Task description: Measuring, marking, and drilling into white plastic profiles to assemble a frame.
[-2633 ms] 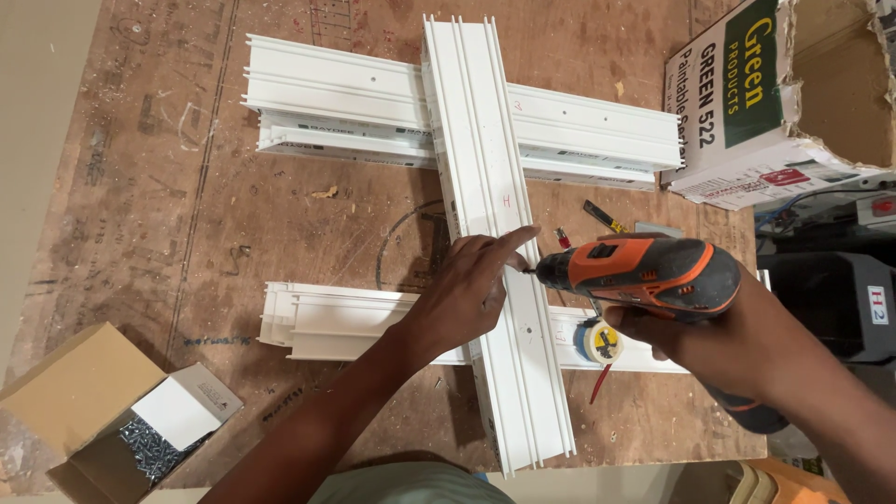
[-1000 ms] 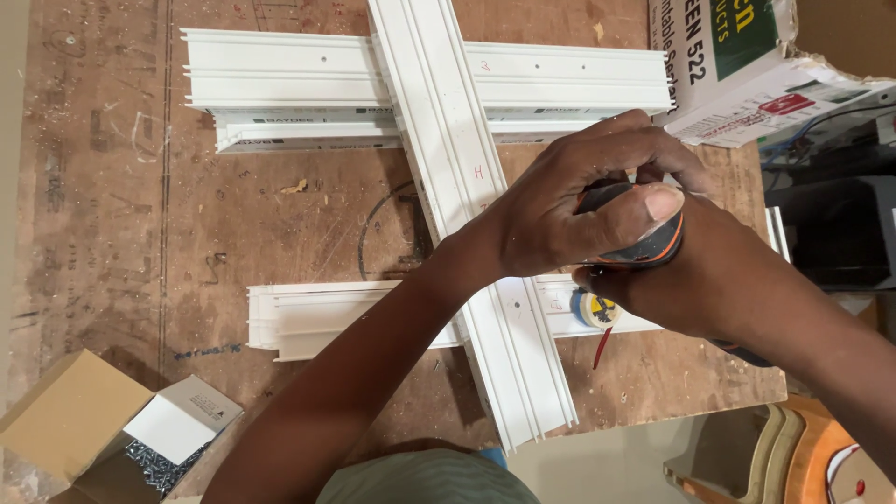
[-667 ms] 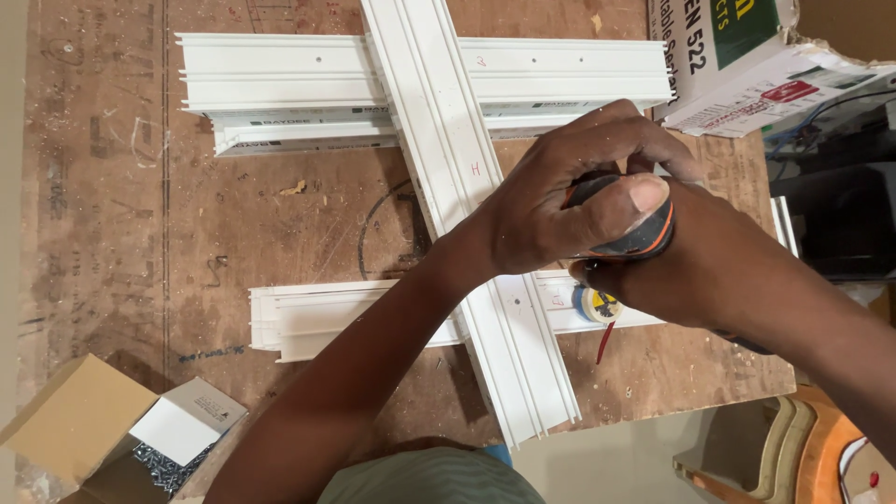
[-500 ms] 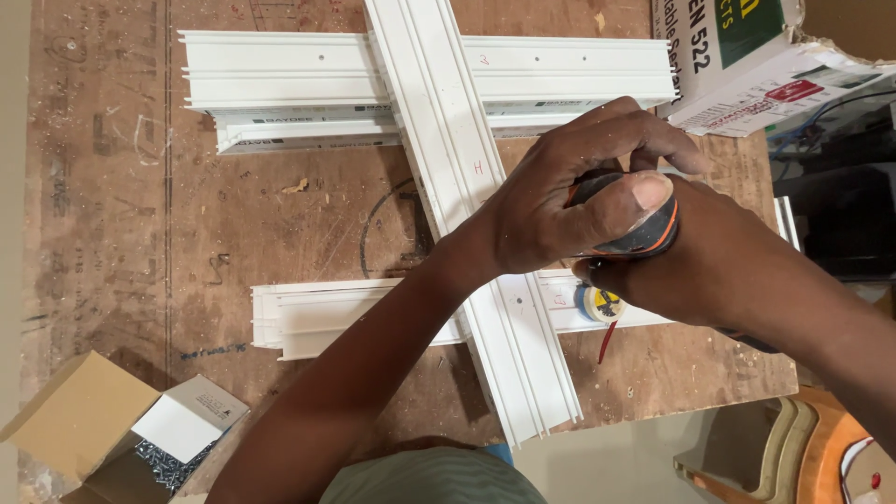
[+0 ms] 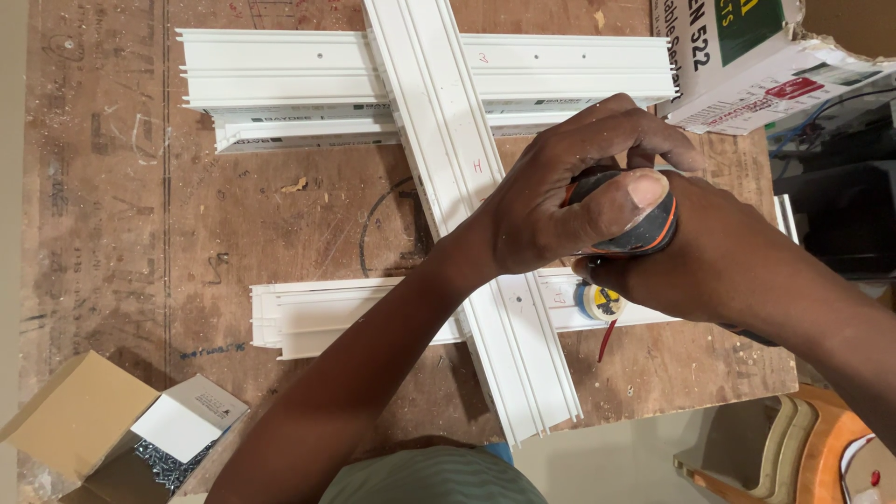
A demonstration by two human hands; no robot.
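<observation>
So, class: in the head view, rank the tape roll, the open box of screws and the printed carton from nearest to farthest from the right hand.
From the right hand:
1. Tape roll, just below-left of it.
2. Printed carton, top right.
3. Box of screws, bottom left corner.

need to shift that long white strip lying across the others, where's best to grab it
Grip the long white strip at its free near end, coming from the table's near edge. That end juts past the lower cross strips, both long edges are bare there, and the hands and drill crowd the middle.
</observation>
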